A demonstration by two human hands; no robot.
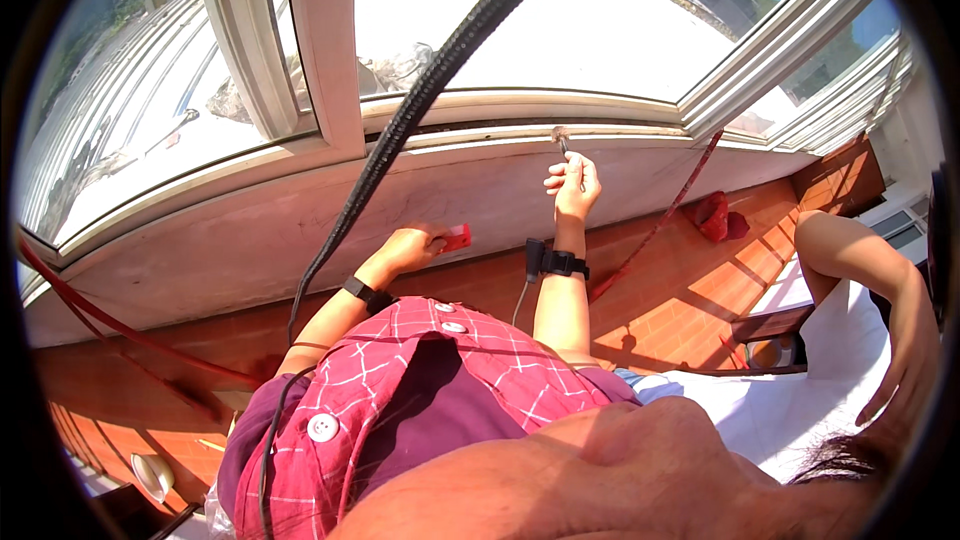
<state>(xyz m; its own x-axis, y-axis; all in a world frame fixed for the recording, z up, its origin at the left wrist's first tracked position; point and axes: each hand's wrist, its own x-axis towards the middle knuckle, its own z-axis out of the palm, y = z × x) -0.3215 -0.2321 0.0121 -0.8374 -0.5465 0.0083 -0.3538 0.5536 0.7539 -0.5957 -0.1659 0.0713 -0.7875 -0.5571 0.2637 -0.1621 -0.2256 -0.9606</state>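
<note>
My right hand (574,188) is closed around the thin handle of a small brush (562,139). The brush's pale brownish tip touches the sill track (480,132) along the bottom of the window frame. Lower and to the left, my left hand (405,248) grips a small flat red object (457,237) in front of the white wall under the window. What kind of thing it is, I cannot tell.
A thick black braided cable (400,130) crosses the view. Red straps (660,220) slant down at both sides. A red cloth bundle (715,217) lies on the tiled floor (655,315). At the right is another person's bent arm (870,265), beside white fabric (845,335).
</note>
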